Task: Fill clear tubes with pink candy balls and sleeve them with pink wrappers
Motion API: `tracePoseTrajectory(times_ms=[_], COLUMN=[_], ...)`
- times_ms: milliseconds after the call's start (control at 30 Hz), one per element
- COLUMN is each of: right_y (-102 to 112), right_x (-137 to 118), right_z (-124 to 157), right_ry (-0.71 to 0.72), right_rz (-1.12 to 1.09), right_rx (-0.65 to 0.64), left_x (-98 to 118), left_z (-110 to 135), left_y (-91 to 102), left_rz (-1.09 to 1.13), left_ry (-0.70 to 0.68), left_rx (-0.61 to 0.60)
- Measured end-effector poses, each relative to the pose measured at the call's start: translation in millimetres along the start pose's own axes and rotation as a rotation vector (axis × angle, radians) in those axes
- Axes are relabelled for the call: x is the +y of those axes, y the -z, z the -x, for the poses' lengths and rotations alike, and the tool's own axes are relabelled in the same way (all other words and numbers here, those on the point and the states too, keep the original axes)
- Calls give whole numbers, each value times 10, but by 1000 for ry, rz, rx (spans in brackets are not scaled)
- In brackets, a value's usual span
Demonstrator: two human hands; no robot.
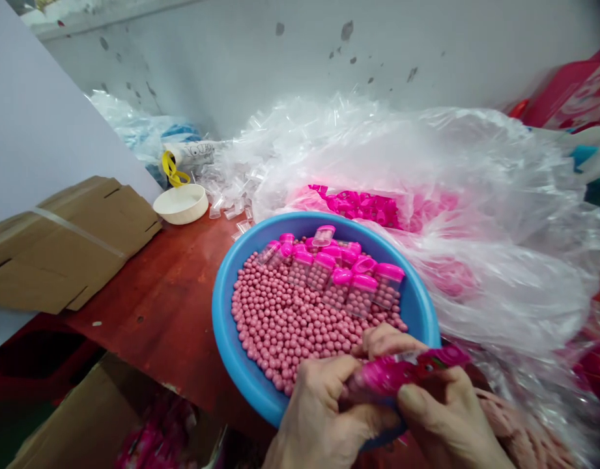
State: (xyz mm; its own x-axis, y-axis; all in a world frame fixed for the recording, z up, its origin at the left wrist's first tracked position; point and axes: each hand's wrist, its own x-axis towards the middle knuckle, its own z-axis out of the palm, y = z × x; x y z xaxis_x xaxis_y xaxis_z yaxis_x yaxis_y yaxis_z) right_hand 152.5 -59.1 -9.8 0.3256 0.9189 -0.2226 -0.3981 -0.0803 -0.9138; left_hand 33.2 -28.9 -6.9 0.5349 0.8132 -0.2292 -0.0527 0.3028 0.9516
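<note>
Billowing clear plastic bags (pixel 485 163) crowd the back and right of the bench (pixel 167 293), right beside the blue basin (pixel 220 319), and bright pink pieces (pixel 365 207) show among the folds. Over at the left lies flattened cardboard (pixel 70 244) with a pale strip across it; near it, a shallow white dish (pixel 181 205), a yellow strap (pixel 171 170) just behind, and short clear tubes (pixel 231 185) scattered alongside.

Into the basin: pink balls (pixel 290 312) by the hundred, and on them, towards the far side, a cluster of pink-capped containers (pixel 363 290), several with balls inside. And here, above the near right rim, left hand (pixel 319 413) and right hand (pixel 446 407) both grip a shiny pink packet (pixel 392 374), blocking part of the basin from view. The packet's contents can't be made out.
</note>
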Motion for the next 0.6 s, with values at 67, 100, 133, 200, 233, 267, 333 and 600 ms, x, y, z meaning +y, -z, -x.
tracePoseTrajectory(times_ms=[67, 100, 133, 200, 233, 267, 333, 600], right_y=[33, 63, 100, 174, 203, 221, 226, 118], right_x=[38, 62, 88, 132, 145, 152, 145, 60], right_z=[-16, -34, -58, -113, -139, -158, -172, -128], right_ry=[33, 24, 16, 35, 61, 91, 132, 138], right_rz=[39, 48, 47, 19, 6, -7, -30, -105], right_rx=[-13, -25, -46, -113, -147, -171, -187, -244], left_x=[31, 39, 41, 26, 14, 2, -13, 37], left_z=[1, 4, 8, 19, 24, 29, 35, -1], left_y=[-2, 3, 11, 33, 45, 56, 78, 193], left_rz=[-84, -99, -82, 17, 90, 168, 309, 597], left_ry=[-36, -22, 13, 92, 117, 141, 185, 287], left_rx=[6, 13, 16, -3, -28, -57, -91, -290])
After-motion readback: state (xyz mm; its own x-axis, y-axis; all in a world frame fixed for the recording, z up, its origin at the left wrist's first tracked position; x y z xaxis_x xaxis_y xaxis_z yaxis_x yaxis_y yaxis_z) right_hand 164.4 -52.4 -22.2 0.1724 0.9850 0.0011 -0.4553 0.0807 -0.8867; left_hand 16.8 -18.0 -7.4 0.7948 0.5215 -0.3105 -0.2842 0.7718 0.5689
